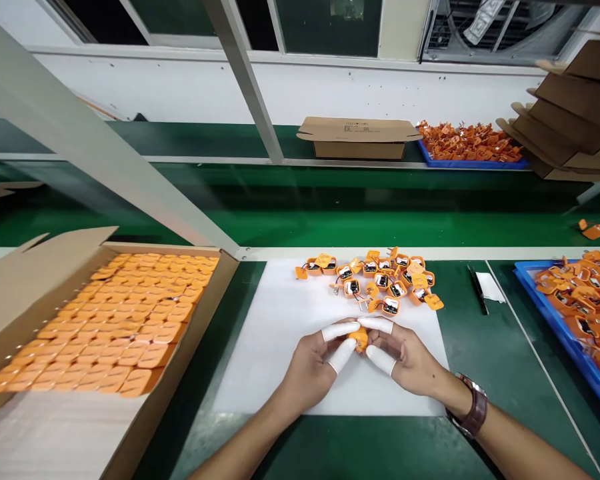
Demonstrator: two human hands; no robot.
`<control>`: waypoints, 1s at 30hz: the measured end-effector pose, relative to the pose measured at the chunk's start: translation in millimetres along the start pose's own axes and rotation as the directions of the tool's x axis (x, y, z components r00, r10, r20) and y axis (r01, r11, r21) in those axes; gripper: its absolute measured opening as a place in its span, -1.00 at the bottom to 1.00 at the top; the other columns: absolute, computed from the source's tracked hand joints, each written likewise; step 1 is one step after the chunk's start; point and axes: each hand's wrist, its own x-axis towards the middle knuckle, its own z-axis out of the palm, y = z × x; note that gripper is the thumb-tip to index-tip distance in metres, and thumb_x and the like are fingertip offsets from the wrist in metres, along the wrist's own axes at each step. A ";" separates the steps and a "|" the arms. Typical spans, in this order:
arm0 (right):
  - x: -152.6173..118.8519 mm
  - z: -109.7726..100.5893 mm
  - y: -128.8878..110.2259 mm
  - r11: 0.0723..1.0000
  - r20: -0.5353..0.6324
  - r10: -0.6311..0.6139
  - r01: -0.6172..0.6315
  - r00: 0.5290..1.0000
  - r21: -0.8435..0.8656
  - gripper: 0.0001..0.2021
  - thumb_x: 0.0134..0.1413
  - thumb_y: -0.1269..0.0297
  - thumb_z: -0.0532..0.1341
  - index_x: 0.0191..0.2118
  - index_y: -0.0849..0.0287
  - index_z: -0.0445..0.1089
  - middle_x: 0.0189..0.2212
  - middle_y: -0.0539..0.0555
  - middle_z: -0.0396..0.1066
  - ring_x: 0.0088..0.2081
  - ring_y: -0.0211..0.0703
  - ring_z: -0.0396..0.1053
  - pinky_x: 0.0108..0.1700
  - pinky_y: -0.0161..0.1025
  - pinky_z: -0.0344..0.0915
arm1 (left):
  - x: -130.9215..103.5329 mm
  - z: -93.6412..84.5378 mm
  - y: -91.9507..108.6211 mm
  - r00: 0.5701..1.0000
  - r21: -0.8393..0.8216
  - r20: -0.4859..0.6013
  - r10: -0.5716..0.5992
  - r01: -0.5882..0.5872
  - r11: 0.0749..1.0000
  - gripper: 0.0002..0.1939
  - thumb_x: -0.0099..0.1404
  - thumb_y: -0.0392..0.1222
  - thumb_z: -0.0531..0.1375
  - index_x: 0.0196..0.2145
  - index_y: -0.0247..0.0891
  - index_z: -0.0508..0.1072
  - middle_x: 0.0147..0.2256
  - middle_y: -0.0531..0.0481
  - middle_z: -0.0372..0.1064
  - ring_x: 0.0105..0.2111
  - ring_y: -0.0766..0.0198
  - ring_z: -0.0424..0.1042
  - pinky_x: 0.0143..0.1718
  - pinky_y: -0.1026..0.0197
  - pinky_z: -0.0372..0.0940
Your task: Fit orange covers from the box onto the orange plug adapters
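Between my two hands, above the white sheet, is a small orange plastic case. My left hand pinches it from the left with thumb and forefinger. From the other side my right hand grips it too, thumb at the near edge. White finger cots cover the thumbs and forefingers. The fingers hide much of the case. Just beyond my fingertips lies a loose cluster of orange cases, several open with dark and white parts inside and small lids beside them.
At left, an open carton holds rows of orange cases. A blue tray heaped with orange parts stands at right, near a black pen. The shelf bears a closed carton, another blue tray and stacked cardboard.
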 end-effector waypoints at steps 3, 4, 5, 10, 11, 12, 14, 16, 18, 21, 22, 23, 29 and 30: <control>0.1 -0.9 1.1 0.999 -0.001 0.027 -0.027 1.000 0.021 -0.58 0.34 0.09 0.17 0.21 0.14 0.28 -0.24 0.06 0.42 -0.18 -0.21 0.45 0.02 -0.15 0.45 | 1.4 -5.8 6.6 0.999 -0.048 0.029 -0.045 0.046 0.998 -0.65 0.29 0.00 0.32 -0.03 -0.21 0.60 0.05 -0.14 0.54 0.08 -0.04 0.50 0.21 -0.07 0.35; 0.1 -0.9 1.9 0.999 -0.005 0.031 -0.031 1.000 0.021 -0.58 0.34 0.09 0.18 0.21 0.14 0.28 -0.24 0.06 0.43 -0.17 -0.20 0.45 0.02 -0.14 0.45 | 1.1 -7.0 9.2 0.997 -0.069 0.052 -0.061 0.064 0.996 -0.63 0.28 -0.01 0.33 -0.02 -0.22 0.59 0.05 -0.15 0.54 0.09 -0.04 0.49 0.22 -0.08 0.34; 0.1 -0.8 2.6 0.999 -0.011 0.034 -0.034 0.999 0.019 -0.58 0.33 0.09 0.19 0.21 0.13 0.29 -0.24 0.06 0.44 -0.17 -0.20 0.46 0.02 -0.14 0.45 | 0.6 -7.5 11.5 0.994 -0.091 0.082 -0.076 0.084 0.992 -0.60 0.26 -0.02 0.35 0.01 -0.22 0.57 0.07 -0.16 0.52 0.09 -0.05 0.48 0.23 -0.09 0.33; 0.5 0.5 6.1 0.999 -0.058 0.034 -0.036 0.998 -0.026 -0.60 0.34 0.14 0.17 0.22 0.11 0.30 -0.28 0.04 0.43 -0.22 -0.19 0.46 -0.05 -0.16 0.47 | -0.9 -3.6 8.6 0.996 -0.154 0.077 -0.040 0.051 0.987 -0.39 0.14 -0.17 0.45 0.13 -0.20 0.43 0.23 -0.25 0.31 0.06 -0.02 0.49 0.10 -0.02 0.43; 0.6 0.8 7.1 0.999 -0.070 0.026 -0.029 0.997 -0.046 -0.61 0.34 0.15 0.17 0.22 0.11 0.31 -0.28 0.05 0.43 -0.23 -0.19 0.46 -0.08 -0.17 0.48 | -0.4 -2.6 5.9 0.999 -0.150 0.039 -0.023 0.029 0.988 -0.41 0.12 -0.18 0.46 0.10 -0.20 0.44 0.22 -0.25 0.31 0.05 0.00 0.50 0.09 0.00 0.44; 0.5 1.0 8.3 0.998 -0.079 0.018 -0.023 0.997 -0.063 -0.61 0.34 0.16 0.16 0.21 0.11 0.31 -0.29 0.05 0.43 -0.25 -0.19 0.46 -0.10 -0.18 0.48 | 0.3 -1.7 3.3 1.000 -0.141 0.005 -0.017 0.018 0.990 -0.44 0.11 -0.18 0.46 0.07 -0.22 0.45 0.18 -0.25 0.35 0.04 0.01 0.50 0.09 0.01 0.44; -0.5 0.9 11.7 0.997 -0.084 0.012 -0.019 0.996 -0.078 -0.61 0.34 0.16 0.16 0.21 0.10 0.33 -0.32 0.05 0.45 -0.26 -0.17 0.47 -0.11 -0.17 0.50 | 2.4 -0.7 0.1 0.999 -0.117 -0.044 -0.029 0.024 0.993 -0.47 0.12 -0.14 0.46 0.02 -0.25 0.46 0.07 -0.23 0.44 0.02 0.00 0.52 0.10 0.01 0.43; -2.5 -0.1 17.1 0.998 -0.081 0.009 -0.014 0.997 -0.066 -0.60 0.32 0.17 0.18 0.22 0.10 0.33 -0.32 0.07 0.48 -0.25 -0.14 0.50 -0.05 -0.13 0.50 | 5.2 -0.6 0.0 0.996 -0.090 -0.078 -0.031 0.024 0.996 -0.47 0.12 -0.10 0.45 0.01 -0.27 0.46 0.00 -0.23 0.50 0.01 -0.02 0.53 0.11 -0.01 0.43; -4.7 -2.4 25.0 0.999 -0.093 -0.004 0.000 0.996 -0.042 -0.57 0.27 0.19 0.23 0.22 0.10 0.34 -0.26 0.12 0.53 -0.21 -0.11 0.53 0.03 -0.08 0.49 | 8.1 -2.2 2.9 0.994 -0.063 -0.112 0.007 -0.015 0.998 -0.46 0.12 -0.06 0.45 0.01 -0.28 0.47 -0.04 -0.21 0.53 -0.01 -0.02 0.53 0.12 -0.03 0.42; -6.8 -6.6 38.1 1.000 -0.115 0.009 -0.008 0.993 0.010 -0.52 0.17 0.28 0.26 0.22 0.10 0.36 -0.04 0.22 0.54 -0.09 -0.07 0.55 0.13 -0.04 0.44 | 6.9 -9.2 14.4 0.973 -0.016 -0.195 0.123 -0.129 0.992 -0.49 0.13 -0.05 0.44 -0.01 -0.28 0.49 -0.02 -0.21 0.48 -0.05 0.01 0.54 0.07 0.02 0.45; -7.3 -7.9 41.5 0.999 -0.108 0.026 -0.023 0.994 0.025 -0.50 0.12 0.32 0.27 0.21 0.10 0.37 0.04 0.24 0.51 -0.04 -0.04 0.55 0.16 -0.03 0.42 | 3.2 -12.9 21.1 0.957 0.020 -0.230 0.176 -0.176 0.984 -0.51 0.14 -0.07 0.43 -0.01 -0.28 0.49 0.01 -0.22 0.44 -0.05 0.03 0.53 0.04 0.05 0.46; -7.7 -9.0 44.0 0.999 -0.099 0.042 -0.039 0.994 0.035 -0.47 0.06 0.36 0.27 0.20 0.10 0.38 0.11 0.24 0.48 0.02 -0.01 0.53 0.17 -0.03 0.41 | -2.7 -17.4 29.5 0.936 0.077 -0.263 0.234 -0.221 0.972 -0.52 0.16 -0.09 0.42 0.00 -0.27 0.49 0.03 -0.22 0.41 -0.04 0.04 0.52 0.01 0.08 0.47; -6.2 -15.4 42.3 0.993 -0.170 0.072 -0.088 0.983 -0.084 -0.50 -0.16 0.34 0.30 0.02 0.12 0.52 0.05 0.21 0.54 0.06 0.17 0.52 0.07 -0.10 0.51 | -69.3 -88.2 97.1 0.738 0.631 -0.446 0.506 -0.142 0.763 -0.64 0.29 -0.14 0.28 0.04 -0.17 0.50 -0.04 -0.14 0.46 -0.05 0.11 0.48 0.04 0.11 0.40; -5.2 -17.3 41.9 0.988 -0.171 0.071 -0.093 0.983 -0.125 -0.53 -0.17 0.31 0.32 -0.02 0.09 0.55 0.03 0.20 0.55 0.04 0.18 0.54 0.04 -0.11 0.53 | -81.8 -110.4 105.4 0.679 0.694 -0.507 0.531 -0.043 0.719 -0.63 0.28 -0.12 0.28 0.04 -0.17 0.50 -0.05 -0.13 0.47 -0.06 0.11 0.49 0.03 0.11 0.40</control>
